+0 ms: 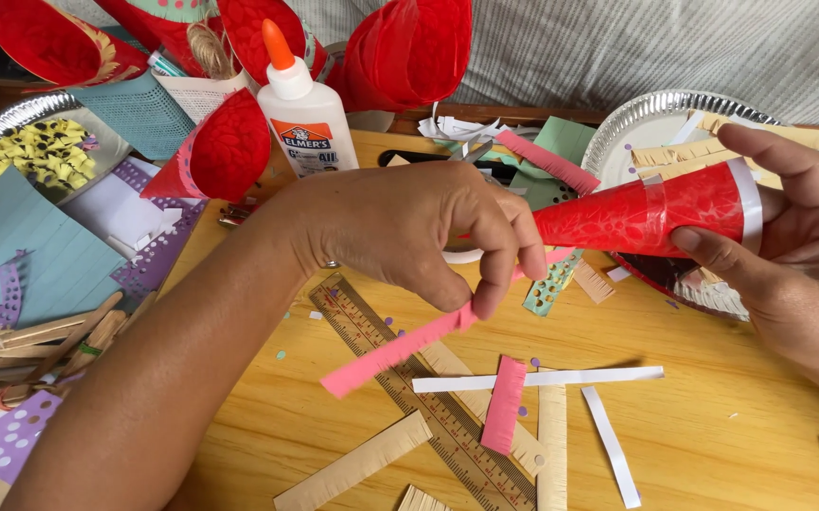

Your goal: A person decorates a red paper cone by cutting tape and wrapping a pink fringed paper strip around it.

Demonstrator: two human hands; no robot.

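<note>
My right hand [788, 246] grips the wide end of a red paper cone [646, 213] with a white rim band, held on its side over the wooden table [712, 426]. At the cone's pointed tip, my left hand [419, 232] pinches a fringed pink paper strip [395, 350] between thumb and fingers. The strip hangs down to the left, above a wooden ruler [428, 402].
A white glue bottle [300, 104] with an orange cap stands behind my left hand. More red cones [229, 151] lie at the back. Foil plates [636, 118] hold paper scraps. Pink, white and tan strips [504, 402] litter the table; craft sticks [31, 345] lie left.
</note>
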